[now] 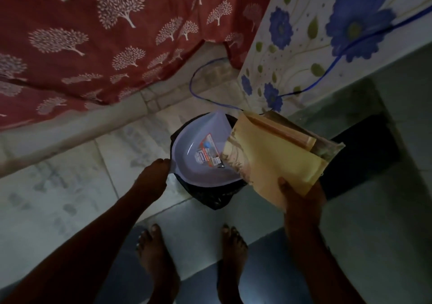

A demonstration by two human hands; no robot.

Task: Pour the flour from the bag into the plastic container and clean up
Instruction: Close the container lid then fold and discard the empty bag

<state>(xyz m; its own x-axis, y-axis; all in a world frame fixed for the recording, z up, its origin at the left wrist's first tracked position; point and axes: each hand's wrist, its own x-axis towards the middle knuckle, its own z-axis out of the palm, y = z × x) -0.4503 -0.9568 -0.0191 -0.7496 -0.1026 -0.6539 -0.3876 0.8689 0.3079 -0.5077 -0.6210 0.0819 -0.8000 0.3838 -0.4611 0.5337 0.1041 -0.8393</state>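
A pale lilac plastic lid or shallow dish (198, 154) with a red and blue label lies tilted over a bin lined with a black bag (210, 196). My left hand (154, 175) holds its left rim, fingers hidden under the edge. My right hand (301, 198) grips the lower corner of a flat yellow-beige flour bag (268, 158) with a clear strip along one side. The bag's far end hangs over the dish and the bin. No flour is visible.
A red cloth with white tree prints (93, 41) hangs at the upper left. A white cloth with blue flowers (327, 34) covers a surface at the upper right, and a blue cord (194, 86) trails down from it. My bare feet (159, 252) stand on the tiled floor.
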